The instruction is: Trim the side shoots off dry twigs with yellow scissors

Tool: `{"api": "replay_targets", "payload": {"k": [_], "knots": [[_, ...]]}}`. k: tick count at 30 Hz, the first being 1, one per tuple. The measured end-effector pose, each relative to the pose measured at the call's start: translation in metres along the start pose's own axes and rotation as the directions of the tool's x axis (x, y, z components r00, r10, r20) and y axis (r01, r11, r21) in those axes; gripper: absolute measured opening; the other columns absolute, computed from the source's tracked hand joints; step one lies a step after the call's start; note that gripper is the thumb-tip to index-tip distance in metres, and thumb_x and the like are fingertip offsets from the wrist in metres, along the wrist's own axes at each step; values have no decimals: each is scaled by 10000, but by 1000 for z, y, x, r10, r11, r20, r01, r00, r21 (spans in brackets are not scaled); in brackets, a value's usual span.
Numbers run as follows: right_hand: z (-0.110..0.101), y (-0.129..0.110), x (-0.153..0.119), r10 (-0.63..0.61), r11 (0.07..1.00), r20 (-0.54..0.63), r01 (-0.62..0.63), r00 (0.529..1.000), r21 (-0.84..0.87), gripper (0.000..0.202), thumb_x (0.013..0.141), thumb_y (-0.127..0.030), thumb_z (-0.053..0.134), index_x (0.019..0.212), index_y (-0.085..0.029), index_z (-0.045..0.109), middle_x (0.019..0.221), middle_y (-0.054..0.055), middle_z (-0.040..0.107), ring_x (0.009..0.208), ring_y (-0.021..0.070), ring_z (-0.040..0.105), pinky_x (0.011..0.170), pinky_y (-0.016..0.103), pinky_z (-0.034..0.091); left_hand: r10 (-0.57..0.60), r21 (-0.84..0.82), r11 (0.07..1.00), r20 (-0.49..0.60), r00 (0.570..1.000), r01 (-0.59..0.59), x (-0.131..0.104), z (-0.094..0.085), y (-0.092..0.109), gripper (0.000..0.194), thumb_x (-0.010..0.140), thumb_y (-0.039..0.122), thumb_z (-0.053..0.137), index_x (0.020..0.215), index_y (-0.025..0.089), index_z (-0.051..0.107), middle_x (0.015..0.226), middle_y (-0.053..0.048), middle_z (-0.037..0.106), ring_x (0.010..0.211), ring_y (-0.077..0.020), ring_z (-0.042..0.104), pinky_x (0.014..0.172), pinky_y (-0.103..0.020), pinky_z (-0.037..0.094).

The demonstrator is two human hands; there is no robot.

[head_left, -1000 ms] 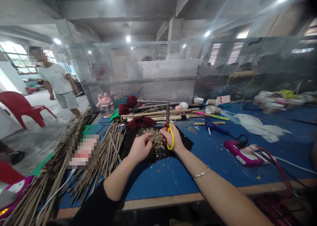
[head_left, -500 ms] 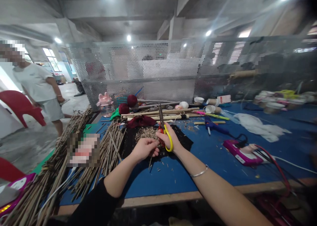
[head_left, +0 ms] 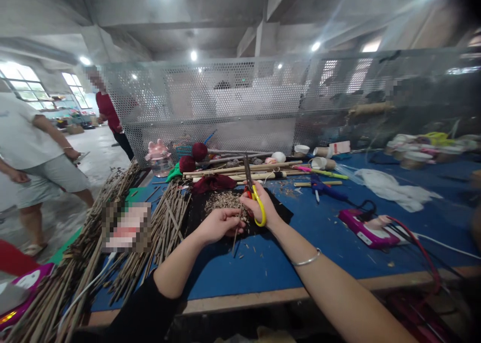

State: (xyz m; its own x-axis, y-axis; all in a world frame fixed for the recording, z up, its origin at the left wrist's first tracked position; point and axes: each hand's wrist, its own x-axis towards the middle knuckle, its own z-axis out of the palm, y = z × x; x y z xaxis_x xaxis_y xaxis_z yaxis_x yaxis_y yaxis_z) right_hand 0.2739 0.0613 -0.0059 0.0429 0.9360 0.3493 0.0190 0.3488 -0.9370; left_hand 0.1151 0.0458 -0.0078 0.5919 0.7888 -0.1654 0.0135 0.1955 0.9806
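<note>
My right hand (head_left: 261, 205) is wrapped round a pair of scissors (head_left: 259, 208) with yellow and red handles, the dark blades pointing up and away from me. Close beside it, my left hand (head_left: 221, 225) pinches a thin twig (head_left: 235, 240) that hangs down below the fingers. Under both hands lies a black cloth (head_left: 280, 214) with a heap of short cut twig pieces (head_left: 221, 202) on it. Long thin sticks (head_left: 169, 223) lie in a loose pile just left of the cloth. A dark red cloth (head_left: 214, 183) rests behind the heap.
A thick bundle of branches (head_left: 71, 263) runs along the left table edge. On the blue table (head_left: 263, 275) to the right are a blue glue gun (head_left: 326, 189), a purple power strip (head_left: 366, 229) and a plastic bag (head_left: 394, 188). Two people stand at the left beyond the table.
Both hands have shifted slightly right, and more of the twig shows below my left hand. The person in white has come nearer at the left; another in red now shows behind.
</note>
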Motion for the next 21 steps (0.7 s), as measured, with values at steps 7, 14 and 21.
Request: {"api": "replay_targets", "payload": {"k": [7,14,21], "knots": [[3,1,-4,45,999,46,-46,998,23,423,645,-259,616,1025,-239,432,672,-71,470,434,50,397,401,178,325,46,78,996,-18,999,-45,-1,-1,-3,372,663,434,651,856,118,619,730,-55,650,596,-101,600,535,-201,447],[5,6,-1,0,999,53,2,999,-34,367,687,-356,607,993,-220,455,656,-57,473,509,83,431,498,212,370,72,-16,997,-191,979,-76,1,2,4,341,628,374,692,825,112,602,645,-32,627,509,-80,566,468,-177,418],[3,7,-7,-4,944,233,81,973,-320,510,649,-386,664,1074,-214,441,746,-24,534,640,121,486,621,243,398,290,104,957,-355,889,-271,4,-4,5,327,679,328,636,931,121,627,609,-8,617,485,-77,525,444,-176,395]]}}
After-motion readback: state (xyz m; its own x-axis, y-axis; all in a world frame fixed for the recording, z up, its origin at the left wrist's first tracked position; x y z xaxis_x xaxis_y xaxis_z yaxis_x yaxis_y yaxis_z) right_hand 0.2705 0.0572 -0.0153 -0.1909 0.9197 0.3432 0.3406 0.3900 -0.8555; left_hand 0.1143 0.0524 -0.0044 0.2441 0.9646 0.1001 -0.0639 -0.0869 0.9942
